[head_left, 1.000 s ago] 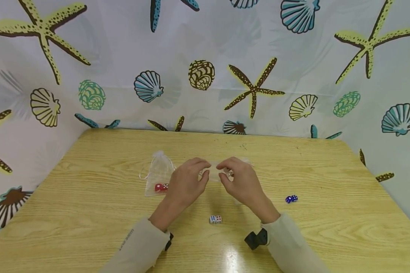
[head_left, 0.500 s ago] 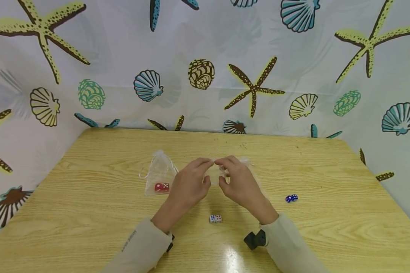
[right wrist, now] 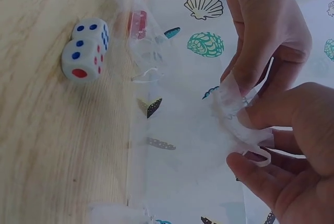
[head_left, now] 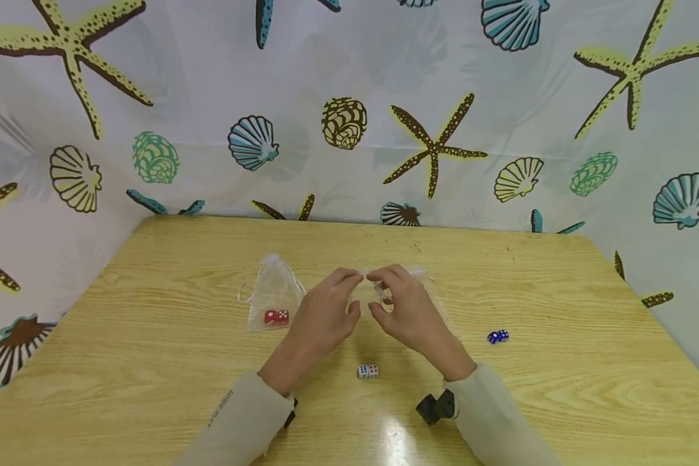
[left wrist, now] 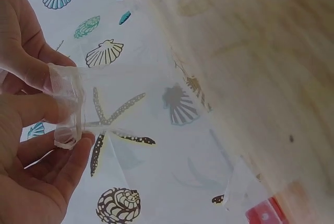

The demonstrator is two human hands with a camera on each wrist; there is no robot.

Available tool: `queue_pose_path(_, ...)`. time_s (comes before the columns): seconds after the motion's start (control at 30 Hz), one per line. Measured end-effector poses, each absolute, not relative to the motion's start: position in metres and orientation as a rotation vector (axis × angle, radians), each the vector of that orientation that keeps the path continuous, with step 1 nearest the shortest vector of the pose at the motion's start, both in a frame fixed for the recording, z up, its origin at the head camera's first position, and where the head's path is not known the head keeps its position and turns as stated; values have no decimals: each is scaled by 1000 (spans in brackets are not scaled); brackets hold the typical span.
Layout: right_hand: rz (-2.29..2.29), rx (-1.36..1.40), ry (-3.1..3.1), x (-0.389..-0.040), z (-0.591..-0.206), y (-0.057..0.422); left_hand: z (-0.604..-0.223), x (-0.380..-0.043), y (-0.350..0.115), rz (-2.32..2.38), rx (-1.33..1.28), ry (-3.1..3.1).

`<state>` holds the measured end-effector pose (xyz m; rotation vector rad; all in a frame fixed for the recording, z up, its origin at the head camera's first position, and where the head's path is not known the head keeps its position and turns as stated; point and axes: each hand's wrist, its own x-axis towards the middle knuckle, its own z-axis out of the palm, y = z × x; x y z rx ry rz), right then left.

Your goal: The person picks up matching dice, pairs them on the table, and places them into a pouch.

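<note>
A sheer white drawstring bag point(left wrist: 70, 104) is held up over the table by both hands, its gathered mouth point(right wrist: 235, 119) between their fingers. My left hand point(head_left: 324, 307) pinches one side of the mouth, thumb against the fabric. On the other side my right hand point(head_left: 410, 307) pinches the cloth, and a loop of white cord point(right wrist: 263, 157) shows beside its fingers. Hardly any gap separates the two hands' fingertips. In the head view the bag is mostly hidden and nearly transparent. Two white dice point(head_left: 368, 371) lie on the table below the hands, side by side.
Left of the hands, another sheer bag point(head_left: 275, 285) lies flat with two red dice point(head_left: 276, 316) inside. Two blue dice point(head_left: 498, 336) lie on the wooden table point(head_left: 559, 388) to the right. More sheer fabric point(head_left: 439, 304) shows behind the right hand. A shell-patterned cloth point(head_left: 303, 77) hangs behind the table.
The fingertips of both hands have come closer together at the bag's mouth. The hands otherwise stay in nearly the same place, and the dice have not moved.
</note>
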<state>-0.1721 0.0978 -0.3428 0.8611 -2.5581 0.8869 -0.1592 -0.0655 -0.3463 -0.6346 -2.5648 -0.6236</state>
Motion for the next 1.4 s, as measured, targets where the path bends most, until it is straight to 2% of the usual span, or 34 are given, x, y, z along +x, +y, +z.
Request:
queue_pose_path(0.8,807,835,-2576,-152,-337,113,-346,-162,-73,-500,-641,-2600)
queue_pose_path(1.4,949,988,-2737,-138,-357,124,-347,-160,-71,-507,-622,-2645)
